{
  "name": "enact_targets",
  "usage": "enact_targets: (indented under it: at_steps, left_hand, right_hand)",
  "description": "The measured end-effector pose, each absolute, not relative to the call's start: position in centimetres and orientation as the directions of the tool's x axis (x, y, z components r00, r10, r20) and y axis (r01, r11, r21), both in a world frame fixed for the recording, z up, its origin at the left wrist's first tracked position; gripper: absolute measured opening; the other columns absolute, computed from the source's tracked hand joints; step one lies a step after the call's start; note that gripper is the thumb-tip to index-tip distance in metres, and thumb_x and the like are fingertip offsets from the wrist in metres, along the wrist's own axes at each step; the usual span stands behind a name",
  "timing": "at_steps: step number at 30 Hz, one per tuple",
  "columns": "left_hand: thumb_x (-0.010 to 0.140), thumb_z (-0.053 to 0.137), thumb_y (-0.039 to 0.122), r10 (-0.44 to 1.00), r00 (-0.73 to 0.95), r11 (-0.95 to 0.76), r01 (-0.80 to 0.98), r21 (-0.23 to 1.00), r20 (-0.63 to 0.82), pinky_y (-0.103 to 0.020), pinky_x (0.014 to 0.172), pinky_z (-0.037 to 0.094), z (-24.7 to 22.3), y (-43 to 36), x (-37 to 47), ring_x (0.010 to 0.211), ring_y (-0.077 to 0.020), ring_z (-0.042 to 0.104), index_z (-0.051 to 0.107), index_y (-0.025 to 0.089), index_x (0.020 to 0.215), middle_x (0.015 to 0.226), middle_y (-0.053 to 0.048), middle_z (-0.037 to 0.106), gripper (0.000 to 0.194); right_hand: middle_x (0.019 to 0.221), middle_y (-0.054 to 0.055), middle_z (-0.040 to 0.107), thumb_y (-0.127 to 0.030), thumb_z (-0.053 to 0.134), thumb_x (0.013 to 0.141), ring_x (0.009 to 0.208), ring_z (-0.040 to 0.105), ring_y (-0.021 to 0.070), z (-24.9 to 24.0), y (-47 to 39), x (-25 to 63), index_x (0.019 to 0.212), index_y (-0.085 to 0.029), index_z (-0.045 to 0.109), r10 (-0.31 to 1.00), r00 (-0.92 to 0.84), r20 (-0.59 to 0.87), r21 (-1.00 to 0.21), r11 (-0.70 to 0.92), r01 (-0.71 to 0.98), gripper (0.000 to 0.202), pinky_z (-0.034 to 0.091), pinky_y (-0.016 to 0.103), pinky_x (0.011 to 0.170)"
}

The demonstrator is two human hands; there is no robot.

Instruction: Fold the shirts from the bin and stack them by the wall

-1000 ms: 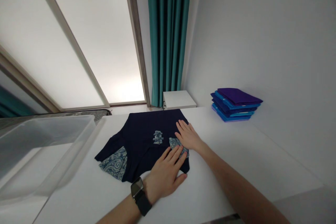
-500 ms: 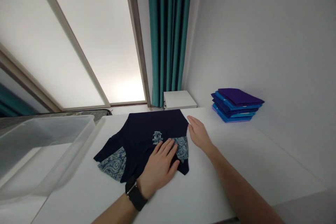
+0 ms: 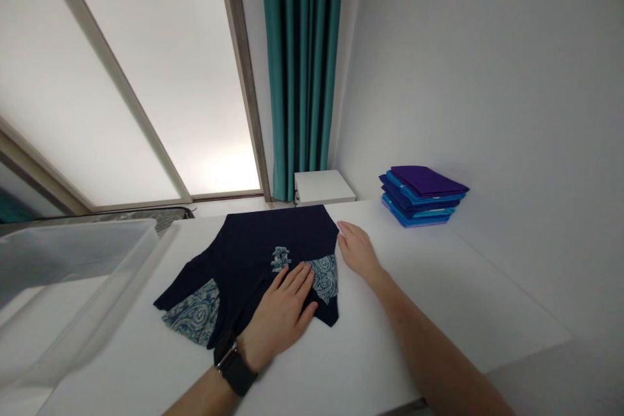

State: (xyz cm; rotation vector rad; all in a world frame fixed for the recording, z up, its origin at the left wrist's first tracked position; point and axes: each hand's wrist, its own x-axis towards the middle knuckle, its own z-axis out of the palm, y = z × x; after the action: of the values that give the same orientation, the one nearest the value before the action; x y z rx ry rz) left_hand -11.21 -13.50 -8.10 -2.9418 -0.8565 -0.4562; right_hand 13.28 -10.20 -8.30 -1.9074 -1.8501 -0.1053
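A dark navy garment (image 3: 253, 240) with paisley-patterned patches lies on the white table (image 3: 361, 351). My left hand (image 3: 280, 315), with a black watch at the wrist, rests palm down on the garment's near part, fingers spread beside the small patterned ornament (image 3: 280, 259) and the right-hand patch (image 3: 322, 276). At the garment's right edge, my right hand (image 3: 358, 248) stands on its side with its fingertips against the cloth. The right hand's fingers are extended and hold nothing that shows.
A stack of folded blue and purple cloths (image 3: 424, 198) sits at the right by the wall. On the left is a clear plastic bin (image 3: 131, 260). Behind the table are a small white cabinet (image 3: 324, 187) and a green curtain (image 3: 302, 78).
The whole view has shifted slightly, so the scene appears further left. Both hands keep nearly the same places at the garment.
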Motion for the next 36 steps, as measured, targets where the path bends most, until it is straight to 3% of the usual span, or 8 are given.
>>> enact_targets:
  at_steps: [4, 12, 17, 21, 27, 31, 36]
  left_hand:
    - [0.098, 0.038, 0.039, 0.528, 0.802, -0.841, 0.540, 0.040, 0.279, -0.044, 0.116, 0.028, -8.1, -13.5, -11.2, 0.138, -0.0237, 0.038, 0.041, 0.015, 0.144, 0.149, -0.010, 0.044, 0.052]
    - [0.097, 0.040, 0.037, 0.535, 0.796, -0.841, 0.533, 0.090, 0.282, -0.044, 0.115, 0.029, -7.9, -13.6, -11.0, 0.137, -0.0234, 0.039, 0.043, 0.017, 0.143, 0.147, -0.010, 0.046, 0.050]
    - [0.098, 0.038, 0.033, 0.664, 0.655, -0.740, 0.643, 0.195, 0.361, -0.043, 0.110, 0.038, -6.8, -12.2, -11.6, 0.130, -0.0224, 0.049, 0.042, 0.016, 0.143, 0.140, -0.011, 0.054, 0.048]
    - [0.098, 0.036, 0.029, 0.695, 0.612, -0.706, 0.682, 0.192, 0.378, -0.045, 0.113, 0.034, -6.3, -10.5, -12.7, 0.133, -0.0215, 0.045, 0.044, 0.016, 0.141, 0.141, -0.009, 0.053, 0.045]
    - [0.098, 0.039, 0.028, 0.498, 0.814, -0.866, 0.484, 0.125, 0.299, -0.045, 0.118, 0.026, -5.6, -12.2, -12.2, 0.141, -0.0205, 0.033, 0.038, 0.024, 0.146, 0.152, -0.005, 0.040, 0.048]
    - [0.098, 0.042, 0.038, 0.330, 0.913, -0.943, 0.307, 0.128, 0.240, -0.043, 0.118, 0.025, -5.1, -14.8, -10.9, 0.144, -0.0207, 0.029, 0.029, 0.030, 0.150, 0.156, -0.003, 0.033, 0.054]
    - [0.098, 0.040, 0.041, 0.317, 0.922, -0.945, 0.287, 0.159, 0.223, -0.040, 0.118, 0.025, -6.0, -15.4, -10.6, 0.142, -0.0195, 0.033, 0.024, 0.023, 0.152, 0.153, -0.006, 0.037, 0.058]
  right_hand:
    - [0.137, 0.011, 0.055, -0.029, 0.033, 0.097, 0.127, 0.047, 0.0228, -8.1, -10.8, 9.7, 0.136, -0.016, 0.052, 0.908, 0.043, 0.418, -0.274, 0.081, 0.958, 0.046, 0.032, 0.039, 0.109]
    - [0.154, 0.016, 0.030, -0.040, 0.032, 0.097, 0.144, 0.025, 0.0276, -10.4, -11.2, 9.1, 0.147, -0.008, 0.035, 0.980, -0.009, 0.199, -0.192, 0.048, 0.980, 0.060, 0.019, 0.050, 0.116]
    - [0.156, 0.016, 0.026, -0.044, 0.031, 0.097, 0.145, 0.021, 0.0275, -10.7, -11.1, 9.2, 0.148, -0.008, 0.033, 0.988, -0.009, 0.155, -0.203, 0.041, 0.978, 0.063, 0.016, 0.051, 0.116]
    - [0.156, 0.015, 0.027, -0.044, 0.029, 0.097, 0.145, 0.022, 0.0268, -10.6, -10.9, 9.4, 0.148, -0.008, 0.034, 0.987, -0.008, 0.159, -0.235, 0.046, 0.971, 0.062, 0.018, 0.052, 0.116]
    - [0.155, 0.015, 0.030, -0.030, 0.026, 0.097, 0.143, 0.027, 0.0239, -9.8, -9.5, 11.7, 0.147, -0.007, 0.035, 0.928, 0.133, 0.349, -0.309, -0.019, 0.951, 0.055, 0.027, 0.043, 0.114]
    - [0.150, 0.016, 0.039, -0.025, 0.025, 0.097, 0.141, 0.032, 0.0228, -10.1, -8.9, 13.4, 0.145, -0.008, 0.038, 0.907, 0.168, 0.385, -0.323, -0.038, 0.945, 0.053, 0.030, 0.043, 0.113]
    - [0.148, 0.014, 0.043, -0.020, 0.022, 0.096, 0.138, 0.036, 0.0199, -10.6, -8.7, 14.3, 0.144, -0.007, 0.040, 0.918, 0.148, 0.368, -0.330, -0.020, 0.944, 0.053, 0.031, 0.039, 0.112]
